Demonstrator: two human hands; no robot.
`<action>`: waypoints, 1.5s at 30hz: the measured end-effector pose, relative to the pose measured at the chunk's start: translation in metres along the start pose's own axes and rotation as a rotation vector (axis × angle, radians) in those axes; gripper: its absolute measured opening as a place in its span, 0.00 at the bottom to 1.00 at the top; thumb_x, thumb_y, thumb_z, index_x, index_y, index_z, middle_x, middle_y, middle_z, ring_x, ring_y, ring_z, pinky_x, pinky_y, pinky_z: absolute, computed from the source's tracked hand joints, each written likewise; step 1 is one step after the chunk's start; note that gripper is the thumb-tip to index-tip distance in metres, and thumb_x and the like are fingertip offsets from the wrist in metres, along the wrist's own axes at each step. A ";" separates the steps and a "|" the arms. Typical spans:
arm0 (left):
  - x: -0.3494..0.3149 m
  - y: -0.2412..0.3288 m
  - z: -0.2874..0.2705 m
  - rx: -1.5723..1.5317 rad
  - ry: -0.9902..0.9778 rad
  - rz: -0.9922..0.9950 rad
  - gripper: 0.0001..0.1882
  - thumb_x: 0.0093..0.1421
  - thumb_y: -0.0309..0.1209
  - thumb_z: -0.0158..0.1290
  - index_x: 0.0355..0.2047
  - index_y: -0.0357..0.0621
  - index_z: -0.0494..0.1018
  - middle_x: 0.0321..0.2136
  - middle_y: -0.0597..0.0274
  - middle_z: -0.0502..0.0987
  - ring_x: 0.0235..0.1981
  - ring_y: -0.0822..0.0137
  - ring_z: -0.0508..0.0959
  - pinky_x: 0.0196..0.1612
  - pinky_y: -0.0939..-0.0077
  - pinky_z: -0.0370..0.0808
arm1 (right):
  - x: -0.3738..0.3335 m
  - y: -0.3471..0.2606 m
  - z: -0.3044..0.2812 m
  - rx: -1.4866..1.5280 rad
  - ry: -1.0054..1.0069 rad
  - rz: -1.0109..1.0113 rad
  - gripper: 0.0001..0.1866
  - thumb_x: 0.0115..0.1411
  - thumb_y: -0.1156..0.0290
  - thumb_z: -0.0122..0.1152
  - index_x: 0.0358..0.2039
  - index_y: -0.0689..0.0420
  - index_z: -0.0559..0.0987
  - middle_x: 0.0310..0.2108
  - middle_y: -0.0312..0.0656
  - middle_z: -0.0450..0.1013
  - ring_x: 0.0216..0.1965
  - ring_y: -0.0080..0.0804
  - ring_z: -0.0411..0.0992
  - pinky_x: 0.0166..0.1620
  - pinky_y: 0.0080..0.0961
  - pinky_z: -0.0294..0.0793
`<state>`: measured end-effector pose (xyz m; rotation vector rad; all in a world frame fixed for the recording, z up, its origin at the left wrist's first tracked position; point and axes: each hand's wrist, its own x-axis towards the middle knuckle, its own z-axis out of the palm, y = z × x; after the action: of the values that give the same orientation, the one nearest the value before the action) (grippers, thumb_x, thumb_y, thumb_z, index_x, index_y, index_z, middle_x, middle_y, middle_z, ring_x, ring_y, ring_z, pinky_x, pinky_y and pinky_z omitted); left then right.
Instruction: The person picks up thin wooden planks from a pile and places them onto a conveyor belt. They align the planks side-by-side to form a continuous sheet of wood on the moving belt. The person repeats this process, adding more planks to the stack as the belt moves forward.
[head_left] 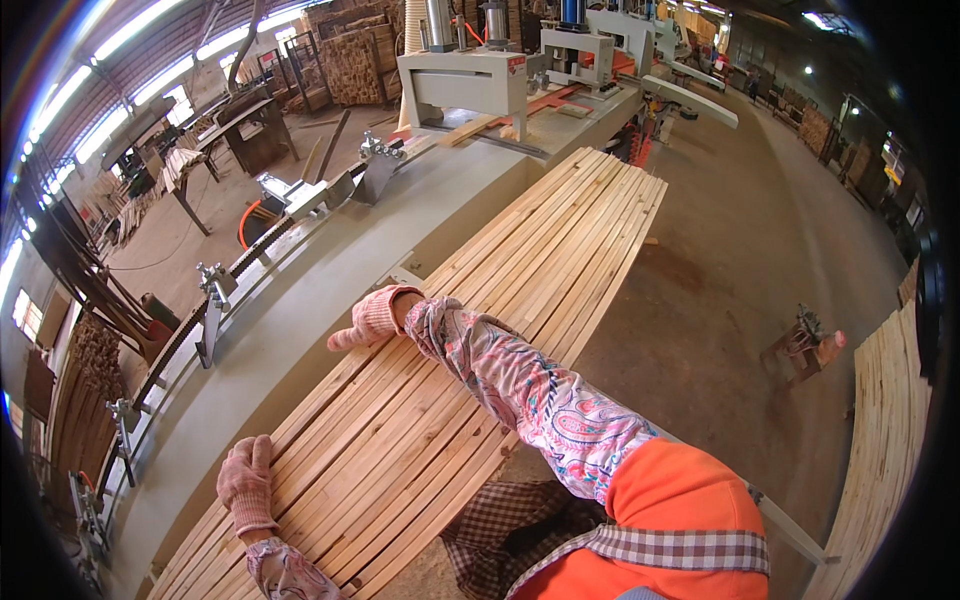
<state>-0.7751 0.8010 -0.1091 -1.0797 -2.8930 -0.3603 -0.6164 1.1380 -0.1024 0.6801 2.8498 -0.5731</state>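
A long stack of thin pale wooden slats lies on a grey machine table, running from the lower left to the upper right. My left hand, in a pink knit glove, rests flat on the near left edge of the stack. My right hand, also gloved in pink, reaches across the stack with a patterned sleeve and presses on the slats at their left edge, fingers curled over the outermost slat. Neither hand has lifted a slat.
A chain conveyor with metal clamps runs along the table's left side. A grey cutting machine stands at the far end. Another pile of slats lies at the right, beside a small wooden stool. Timber stacks fill the background.
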 end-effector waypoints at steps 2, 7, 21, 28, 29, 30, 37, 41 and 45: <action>-0.002 -0.006 0.004 -0.002 0.032 0.017 0.27 0.67 0.58 0.45 0.45 0.51 0.81 0.44 0.52 0.82 0.48 0.48 0.79 0.53 0.56 0.74 | -0.005 -0.004 -0.005 0.035 -0.028 0.012 0.55 0.59 0.19 0.37 0.46 0.65 0.83 0.45 0.59 0.80 0.51 0.53 0.77 0.57 0.45 0.73; -0.004 -0.001 0.002 -0.016 0.043 0.051 0.27 0.67 0.57 0.46 0.44 0.50 0.82 0.44 0.51 0.82 0.48 0.48 0.79 0.53 0.56 0.74 | 0.000 0.013 -0.005 0.034 0.010 0.046 0.56 0.58 0.18 0.36 0.48 0.66 0.82 0.47 0.60 0.79 0.52 0.54 0.77 0.57 0.46 0.72; -0.003 -0.014 0.009 0.002 0.009 0.017 0.28 0.68 0.58 0.44 0.42 0.50 0.83 0.43 0.54 0.83 0.47 0.49 0.80 0.54 0.57 0.74 | 0.000 0.007 -0.007 0.058 -0.036 0.059 0.58 0.58 0.17 0.35 0.49 0.66 0.81 0.48 0.59 0.79 0.54 0.53 0.76 0.58 0.46 0.71; -0.006 -0.014 0.009 -0.044 0.033 0.072 0.27 0.68 0.57 0.44 0.40 0.50 0.83 0.42 0.54 0.83 0.46 0.49 0.81 0.51 0.58 0.75 | 0.008 0.012 -0.003 0.069 -0.026 0.074 0.57 0.59 0.18 0.35 0.50 0.66 0.81 0.50 0.59 0.78 0.57 0.53 0.74 0.61 0.44 0.69; -0.006 -0.015 0.010 -0.060 0.041 0.094 0.27 0.68 0.57 0.44 0.40 0.50 0.83 0.41 0.53 0.83 0.45 0.49 0.81 0.51 0.58 0.75 | 0.007 0.012 -0.003 0.070 -0.021 0.086 0.56 0.59 0.18 0.35 0.50 0.66 0.81 0.51 0.59 0.78 0.57 0.53 0.74 0.61 0.44 0.69; -0.006 -0.015 0.011 -0.051 0.030 0.087 0.28 0.68 0.57 0.44 0.39 0.50 0.83 0.40 0.53 0.84 0.44 0.49 0.81 0.50 0.58 0.75 | 0.005 0.013 -0.003 0.072 -0.016 0.100 0.56 0.59 0.19 0.36 0.50 0.65 0.82 0.51 0.59 0.78 0.57 0.53 0.74 0.61 0.44 0.69; -0.008 -0.007 0.004 0.023 -0.018 0.043 0.29 0.68 0.57 0.44 0.36 0.48 0.83 0.36 0.51 0.84 0.41 0.47 0.81 0.47 0.56 0.76 | -0.006 0.007 -0.006 -0.001 0.010 0.097 0.51 0.62 0.23 0.36 0.53 0.61 0.81 0.54 0.55 0.77 0.59 0.51 0.73 0.62 0.45 0.68; -0.009 -0.054 0.012 0.123 -0.023 0.206 0.19 0.68 0.50 0.48 0.41 0.53 0.82 0.35 0.57 0.83 0.39 0.50 0.82 0.43 0.56 0.77 | 0.017 -0.021 0.005 -0.013 0.102 -0.015 0.39 0.64 0.33 0.48 0.53 0.58 0.82 0.54 0.53 0.77 0.59 0.52 0.73 0.63 0.46 0.69; -0.032 -0.037 0.023 0.445 0.238 0.538 0.24 0.64 0.34 0.54 0.61 0.61 0.70 0.42 0.69 0.76 0.43 0.64 0.79 0.46 0.64 0.79 | 0.021 0.017 0.037 -0.258 0.312 -0.239 0.13 0.70 0.60 0.51 0.35 0.46 0.83 0.30 0.36 0.79 0.30 0.34 0.76 0.31 0.33 0.75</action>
<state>-0.7741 0.7583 -0.1425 -1.5178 -2.2015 0.1597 -0.6253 1.1456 -0.1469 0.4192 3.2422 -0.1262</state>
